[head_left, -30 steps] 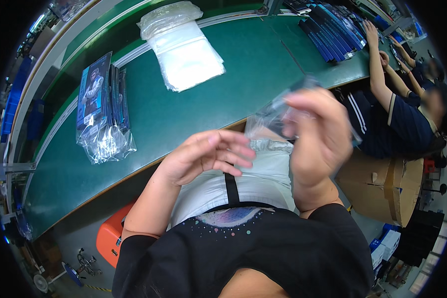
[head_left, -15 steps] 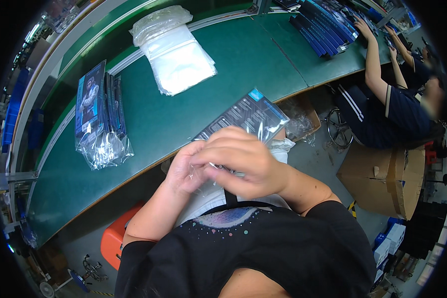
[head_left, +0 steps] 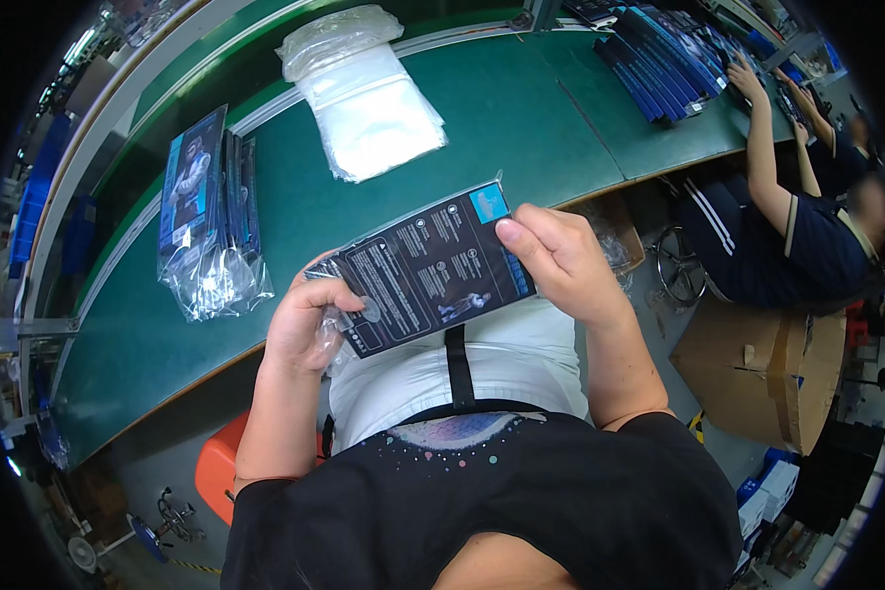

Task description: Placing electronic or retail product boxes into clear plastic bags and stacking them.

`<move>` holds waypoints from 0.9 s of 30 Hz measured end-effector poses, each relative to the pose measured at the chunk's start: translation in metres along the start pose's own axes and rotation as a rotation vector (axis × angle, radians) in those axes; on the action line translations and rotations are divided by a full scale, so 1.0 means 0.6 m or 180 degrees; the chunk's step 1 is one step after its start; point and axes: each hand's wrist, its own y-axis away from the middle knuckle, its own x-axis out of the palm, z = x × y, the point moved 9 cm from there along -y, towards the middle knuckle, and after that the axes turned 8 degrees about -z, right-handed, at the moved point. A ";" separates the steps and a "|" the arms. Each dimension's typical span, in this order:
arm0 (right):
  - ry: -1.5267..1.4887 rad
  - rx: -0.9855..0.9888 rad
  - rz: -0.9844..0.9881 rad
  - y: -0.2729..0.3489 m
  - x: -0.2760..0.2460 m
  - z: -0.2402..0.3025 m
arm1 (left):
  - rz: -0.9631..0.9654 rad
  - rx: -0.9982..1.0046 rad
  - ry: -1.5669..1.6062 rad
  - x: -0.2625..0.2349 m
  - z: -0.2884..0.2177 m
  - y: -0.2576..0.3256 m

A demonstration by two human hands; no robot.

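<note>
Left hand (head_left: 310, 317) grasping the left end of a dark flat box (head_left: 428, 275), thumb on the printed face, crumpled clear film (head_left: 330, 344) bunched under and beside the palm. Right hand (head_left: 563, 264) pinching the box's right end, thumb on top near the blue corner. Box is in a clear bag, printed face up, tilted, held over the lap just off the bench edge

Step in hand, my read: bag on, loose end being managed at the left. Next move calls for right hand keeping the box steady while left controls the slack film; can't tell if the end is sealed

Further out: bagged boxes (head_left: 195, 197) leaning together on the green bench (head_left: 501, 113) to the left, flat pile of clear bags (head_left: 374, 123) at the back, more dark boxes (head_left: 649, 74) far right by a co-worker's hand (head_left: 746, 79). Carton (head_left: 757, 379) on the floor, right side
</note>
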 end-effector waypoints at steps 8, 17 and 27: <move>-0.3312 0.0757 0.0370 -0.012 0.024 -0.015 | -0.0156 0.0006 0.0270 -0.038 -0.041 0.026; -0.2541 0.0866 0.0687 0.007 0.064 -0.035 | -0.0484 0.0250 0.0158 -0.041 -0.051 0.031; -0.2802 0.0905 0.1773 0.027 0.069 -0.004 | 0.0040 -0.0077 0.0291 -0.044 -0.032 0.006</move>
